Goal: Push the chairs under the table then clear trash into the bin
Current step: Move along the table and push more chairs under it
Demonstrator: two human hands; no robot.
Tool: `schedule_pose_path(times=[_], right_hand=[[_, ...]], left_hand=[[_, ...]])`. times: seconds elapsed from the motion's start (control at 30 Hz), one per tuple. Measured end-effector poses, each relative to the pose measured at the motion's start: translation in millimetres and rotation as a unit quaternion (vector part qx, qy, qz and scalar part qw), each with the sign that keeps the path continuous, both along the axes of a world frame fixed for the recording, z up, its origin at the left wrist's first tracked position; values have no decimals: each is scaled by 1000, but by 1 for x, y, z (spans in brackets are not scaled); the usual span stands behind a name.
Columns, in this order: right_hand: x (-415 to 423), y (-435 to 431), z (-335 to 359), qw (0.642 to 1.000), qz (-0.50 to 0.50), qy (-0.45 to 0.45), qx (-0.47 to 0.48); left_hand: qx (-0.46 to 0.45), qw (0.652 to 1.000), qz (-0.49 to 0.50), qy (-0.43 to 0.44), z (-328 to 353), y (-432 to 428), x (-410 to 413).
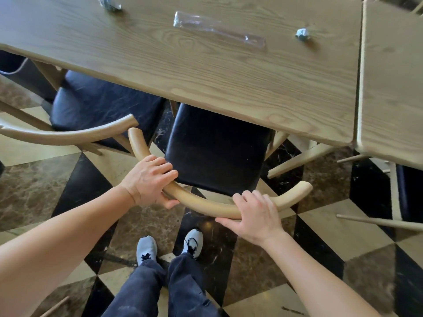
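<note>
A wooden chair with a curved back rail (206, 205) and a black seat (217, 152) stands in front of me, its seat partly under the wooden table (206, 72). My left hand (148, 179) grips the left part of the rail. My right hand (258, 213) grips the rail's right part. On the tabletop lie a clear plastic wrapper (217, 29), a crumpled wad (302, 35) to its right and another crumpled piece (109, 4) at the far left.
A second chair (96, 106) with a black seat stands to the left, its rail end close to my chair's rail. Another table (393, 76) abuts on the right, with chair legs (389, 221) below it. The floor has checkered marble tiles; my feet (169, 245) stand behind the chair.
</note>
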State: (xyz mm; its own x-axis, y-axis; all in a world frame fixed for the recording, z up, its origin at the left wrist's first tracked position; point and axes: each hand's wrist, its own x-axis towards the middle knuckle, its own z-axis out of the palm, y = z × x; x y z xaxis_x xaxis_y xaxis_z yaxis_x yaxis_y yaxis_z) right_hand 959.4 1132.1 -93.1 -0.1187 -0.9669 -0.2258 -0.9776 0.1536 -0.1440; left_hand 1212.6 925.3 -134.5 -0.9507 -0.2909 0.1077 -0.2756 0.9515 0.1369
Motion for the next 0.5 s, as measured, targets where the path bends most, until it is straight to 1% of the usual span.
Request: schedule_pose_path(times=[0.17,0.3,0.43,0.5], right_hand=[[-4,11,0,1000,-16,2,3],[-8,17,-3,1000,-15,0,23],[-8,14,-8,1000,-22,6,1],[-8,12,-10,1000,-9,11,-10]], left_hand=[[-8,1000,-1,-7,-3,5,-1],[7,1000,-27,13,-8,6,-8],[18,999,-43,18,-7,-5,-14],[22,999,-42,20,-6,-6,-12]])
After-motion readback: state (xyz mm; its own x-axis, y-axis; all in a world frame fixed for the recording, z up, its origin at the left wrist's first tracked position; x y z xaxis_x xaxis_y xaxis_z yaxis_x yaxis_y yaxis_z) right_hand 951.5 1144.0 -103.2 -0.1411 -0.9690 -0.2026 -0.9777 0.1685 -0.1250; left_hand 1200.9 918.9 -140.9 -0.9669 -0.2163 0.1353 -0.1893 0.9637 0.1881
